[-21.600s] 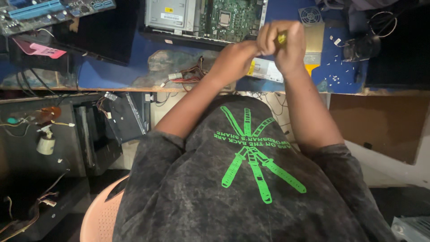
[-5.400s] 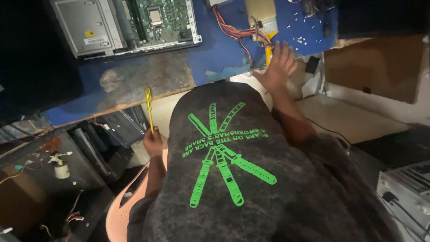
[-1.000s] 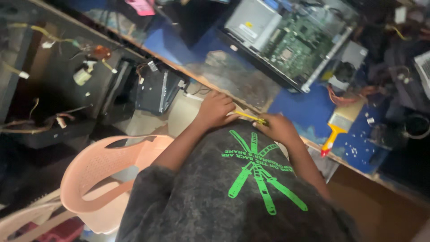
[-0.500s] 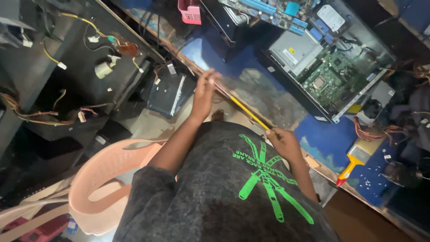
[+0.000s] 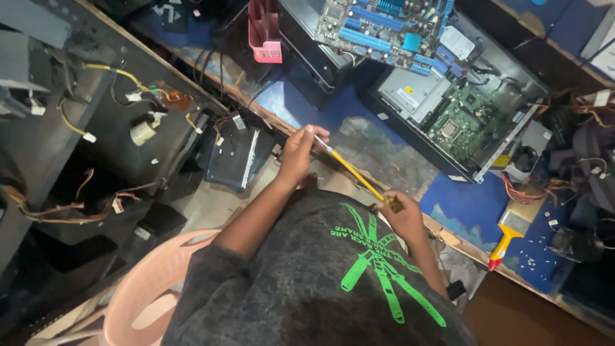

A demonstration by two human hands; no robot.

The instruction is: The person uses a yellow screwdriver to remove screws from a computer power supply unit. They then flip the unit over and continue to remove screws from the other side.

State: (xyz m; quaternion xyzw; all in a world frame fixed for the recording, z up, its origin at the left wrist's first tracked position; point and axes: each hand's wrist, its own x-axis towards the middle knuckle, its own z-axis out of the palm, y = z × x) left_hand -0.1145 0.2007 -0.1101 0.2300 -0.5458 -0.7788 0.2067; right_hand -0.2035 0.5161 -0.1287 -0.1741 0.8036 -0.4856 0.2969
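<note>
— Hands first: what is the left hand point(image 5: 300, 148) doing?

— It is pinching the pale tip of a thin yellow tool point(image 5: 355, 174) between fingers and thumb, out over the near edge of the blue workbench point(image 5: 307, 106).

— And farther right along that tool?

— The tool is slanting down to the right hand point(image 5: 402, 214), which is closing in a fist around its other end, just short of the workbench edge. Both hands are gripping the same tool, stretched between them above a grey shirt with a green print point(image 5: 378, 266).

— What is lying beyond the tool on the workbench?

— An open computer case with a green circuit board point(image 5: 458, 122) is sitting just past it. To the right of that case, a yellow-handled paintbrush point(image 5: 509, 234) is resting on the workbench. Left of the workbench edge, a pink plastic chair point(image 5: 150, 285) is showing below the person's left arm.
</note>
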